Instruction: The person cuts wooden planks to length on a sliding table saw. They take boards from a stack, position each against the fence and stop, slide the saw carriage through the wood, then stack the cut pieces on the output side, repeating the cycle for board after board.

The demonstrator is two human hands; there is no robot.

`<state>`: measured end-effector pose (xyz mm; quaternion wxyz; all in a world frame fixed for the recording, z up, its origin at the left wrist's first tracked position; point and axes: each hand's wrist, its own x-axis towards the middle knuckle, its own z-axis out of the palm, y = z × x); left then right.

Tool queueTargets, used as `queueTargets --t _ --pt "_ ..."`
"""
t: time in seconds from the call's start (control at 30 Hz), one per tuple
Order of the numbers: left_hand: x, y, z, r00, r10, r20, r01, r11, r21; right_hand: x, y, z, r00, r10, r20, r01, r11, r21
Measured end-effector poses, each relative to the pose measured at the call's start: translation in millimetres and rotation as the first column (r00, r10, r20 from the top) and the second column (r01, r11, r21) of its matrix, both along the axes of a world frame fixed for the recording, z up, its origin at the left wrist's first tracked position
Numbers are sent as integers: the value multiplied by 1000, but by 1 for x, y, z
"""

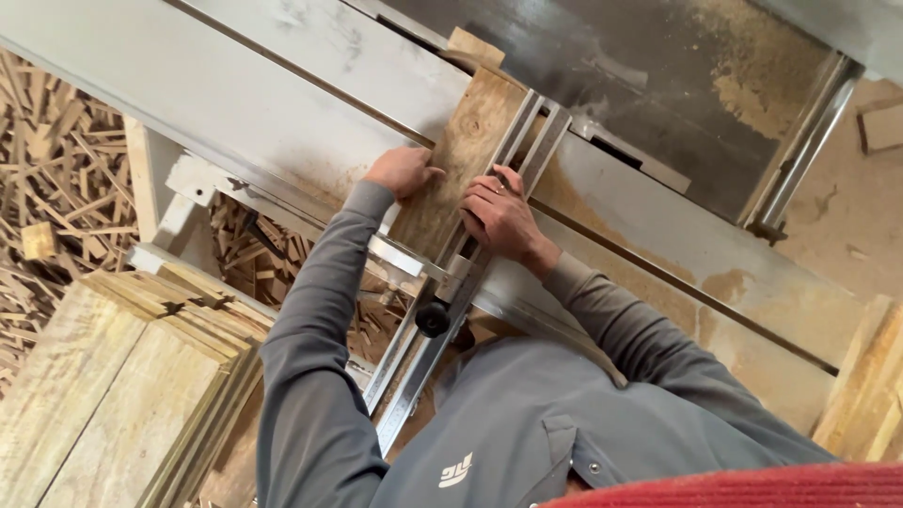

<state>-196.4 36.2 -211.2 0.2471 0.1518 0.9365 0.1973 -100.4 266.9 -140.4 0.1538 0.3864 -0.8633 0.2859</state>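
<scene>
A pale wooden board (466, 141) lies on the grey table saw top (320, 75), against a long metal fence guide (527, 141). My left hand (403, 171) presses flat on the board's left edge. My right hand (500, 216) grips the metal guide beside the board, fingers curled over the rail. A black knob (432, 318) sits on the guide below my hands. Both arms wear grey sleeves.
A stack of cut boards (122, 386) stands at lower left. Heaps of thin wood offcuts (56, 179) cover the floor at left. Sawdust (752, 85) lies on the far machine surface. More boards (870, 386) lean at the right edge.
</scene>
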Motion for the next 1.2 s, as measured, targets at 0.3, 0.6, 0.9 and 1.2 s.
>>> queueTargets --t 0.3,0.6,0.9,1.2 --pt "2 -1 0 995 60 -74 -62 998 -16 4 -3 4 999 -46 -15 46 999 -11" --pt "-5 10 11 993 -36 -110 49 992 115 1 6 3 996 -76 -40 71 991 -109" --pt "-1 30 62 954 60 294 -222 801 557 -5 10 -5 995 -78 -69 67 986 -151" --pt "-19 38 123 972 159 -174 -140 983 118 12 -15 -30 996 -58 -70 42 976 -216"
